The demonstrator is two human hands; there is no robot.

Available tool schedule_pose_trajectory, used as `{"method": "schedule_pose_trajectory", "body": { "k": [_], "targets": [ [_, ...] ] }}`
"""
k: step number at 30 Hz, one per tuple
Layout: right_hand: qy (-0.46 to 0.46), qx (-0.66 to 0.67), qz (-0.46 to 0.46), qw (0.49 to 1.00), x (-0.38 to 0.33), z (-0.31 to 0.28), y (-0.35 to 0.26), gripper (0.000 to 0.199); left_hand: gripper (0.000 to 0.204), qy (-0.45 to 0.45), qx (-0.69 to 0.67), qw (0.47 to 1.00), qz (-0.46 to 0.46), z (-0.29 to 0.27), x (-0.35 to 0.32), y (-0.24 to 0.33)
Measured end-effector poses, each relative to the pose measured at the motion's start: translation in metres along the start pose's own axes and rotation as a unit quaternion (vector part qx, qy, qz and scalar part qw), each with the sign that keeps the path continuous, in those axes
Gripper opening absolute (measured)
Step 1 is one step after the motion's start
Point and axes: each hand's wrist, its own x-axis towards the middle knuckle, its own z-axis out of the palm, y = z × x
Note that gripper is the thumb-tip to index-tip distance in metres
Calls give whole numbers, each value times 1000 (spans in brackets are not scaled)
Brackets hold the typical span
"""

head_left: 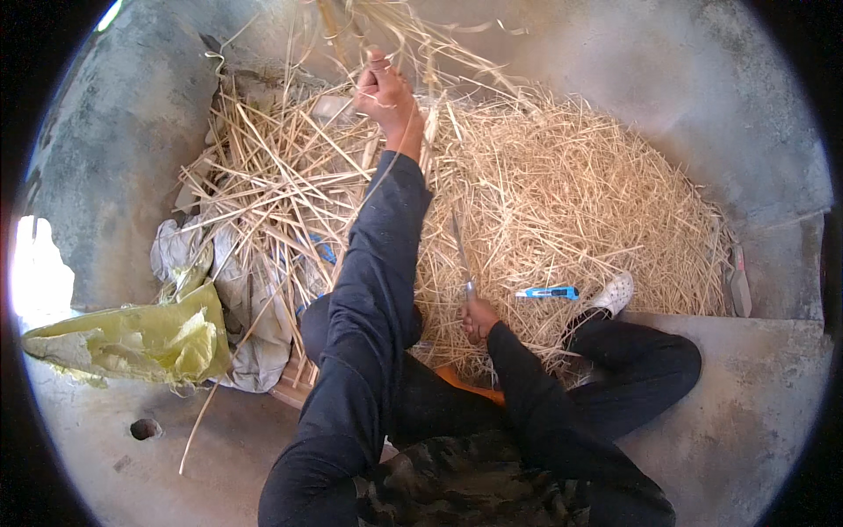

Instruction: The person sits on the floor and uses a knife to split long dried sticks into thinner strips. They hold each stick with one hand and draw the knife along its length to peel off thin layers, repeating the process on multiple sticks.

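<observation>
My left hand (386, 92) is raised far out over the heap, fist closed around a bundle of long dry straw stalks (399, 31) that trail up and away from it. My right hand (479, 318) sits low near my lap, gripping the handle of a thin knife (461, 250) whose blade points up into the straw. Both arms are in dark sleeves. A big pile of pale cut straw (562, 193) spreads out in front of me on the concrete floor.
A blue utility cutter (546, 292) lies on the straw beside my white shoe (613, 294). Crumpled white sacks (241, 299) and a yellow plastic bag (140, 338) lie at the left. A wooden board (290, 391) sits under my knee. Concrete floor (114, 158) surrounds the heap.
</observation>
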Motion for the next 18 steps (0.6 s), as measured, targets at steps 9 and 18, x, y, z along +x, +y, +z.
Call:
{"method": "schedule_pose_trajectory", "body": {
  "k": [9, 18],
  "targets": [
    [204, -403, -181, 874, -125, 78, -127, 30, 38, 7, -19, 1000, 16, -8, 10, 7],
    [281, -427, -133, 849, -47, 52, -6, 43, 35, 28, 17, 999, 37, -18, 12, -3]
  ]
}}
